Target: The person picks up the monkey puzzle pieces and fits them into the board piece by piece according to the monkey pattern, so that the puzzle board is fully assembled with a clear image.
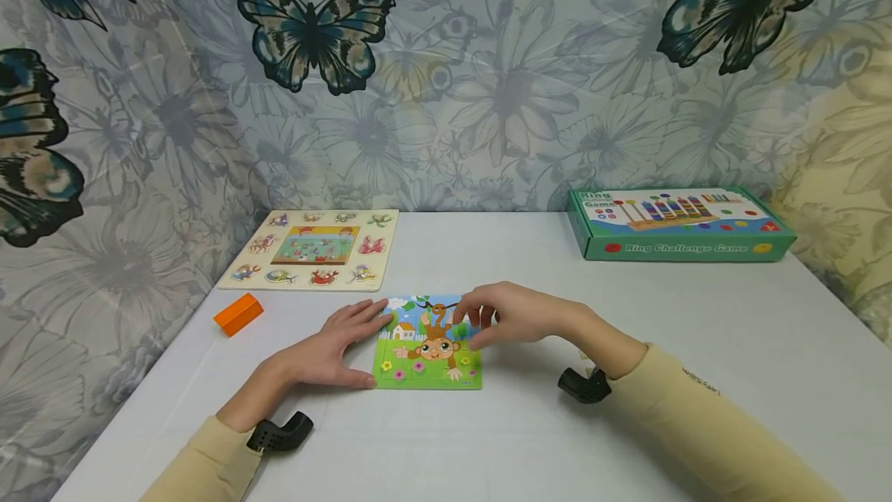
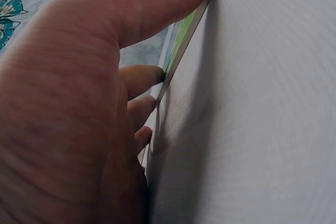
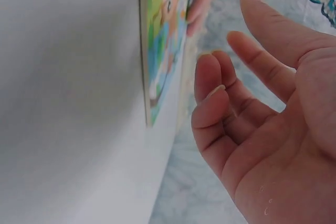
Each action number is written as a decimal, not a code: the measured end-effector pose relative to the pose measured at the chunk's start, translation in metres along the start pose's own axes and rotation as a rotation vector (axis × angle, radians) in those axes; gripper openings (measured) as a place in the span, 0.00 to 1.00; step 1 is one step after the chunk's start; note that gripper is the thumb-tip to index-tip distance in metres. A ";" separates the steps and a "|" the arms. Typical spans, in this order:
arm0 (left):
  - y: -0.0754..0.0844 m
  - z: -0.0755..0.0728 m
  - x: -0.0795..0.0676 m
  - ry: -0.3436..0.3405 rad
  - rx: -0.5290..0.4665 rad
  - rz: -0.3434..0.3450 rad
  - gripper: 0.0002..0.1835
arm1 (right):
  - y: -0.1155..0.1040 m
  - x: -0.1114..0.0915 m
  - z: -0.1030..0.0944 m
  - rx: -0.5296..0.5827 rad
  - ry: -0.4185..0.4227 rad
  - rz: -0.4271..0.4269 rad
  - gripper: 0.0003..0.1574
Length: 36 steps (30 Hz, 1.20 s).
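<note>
A monkey jigsaw puzzle (image 1: pixel 425 366) in a flat board lies mid-table, showing a monkey hanging by its tail, a small house and flowers. Along its left side, my left hand (image 1: pixel 333 348) is spread, with the thumb at the lower-left corner and fingertips at the upper-left edge. The left wrist view shows that thumb (image 2: pixel 157 3) straight against the board's rim. My right hand (image 1: pixel 519 314) hovers over the puzzle's right edge, fingers loosely bent. In the right wrist view nothing is between the right hand's fingers (image 3: pixel 257 61), and they stand apart from the board.
A wooden sea-creature puzzle board (image 1: pixel 372 269) lies at the back left. In front of it is an orange block (image 1: pixel 238 314). The green Ring Challenge Game box (image 1: pixel 686 248) stands at the back right. Butterfly-print cloth (image 1: pixel 446 138) hangs behind the white table (image 1: pixel 488 440).
</note>
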<state>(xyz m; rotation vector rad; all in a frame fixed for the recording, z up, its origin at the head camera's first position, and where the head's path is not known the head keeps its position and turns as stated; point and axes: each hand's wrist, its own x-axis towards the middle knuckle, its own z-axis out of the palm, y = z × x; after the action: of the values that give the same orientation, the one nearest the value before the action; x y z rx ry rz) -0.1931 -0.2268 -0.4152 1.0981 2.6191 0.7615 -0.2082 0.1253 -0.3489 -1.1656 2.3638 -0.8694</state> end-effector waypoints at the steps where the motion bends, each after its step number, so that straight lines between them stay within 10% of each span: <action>1: 0.000 0.000 0.000 0.000 -0.002 0.000 0.52 | 0.002 -0.004 -0.002 0.006 0.002 0.008 0.20; 36: 0.001 -0.001 0.000 -0.012 0.004 -0.008 0.52 | 0.060 -0.126 -0.029 0.025 0.108 0.168 0.24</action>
<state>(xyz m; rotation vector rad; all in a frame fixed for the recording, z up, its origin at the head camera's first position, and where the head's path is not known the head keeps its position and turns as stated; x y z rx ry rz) -0.1934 -0.2269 -0.4136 1.0896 2.6141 0.7464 -0.1841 0.2652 -0.3610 -0.9157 2.4873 -0.9218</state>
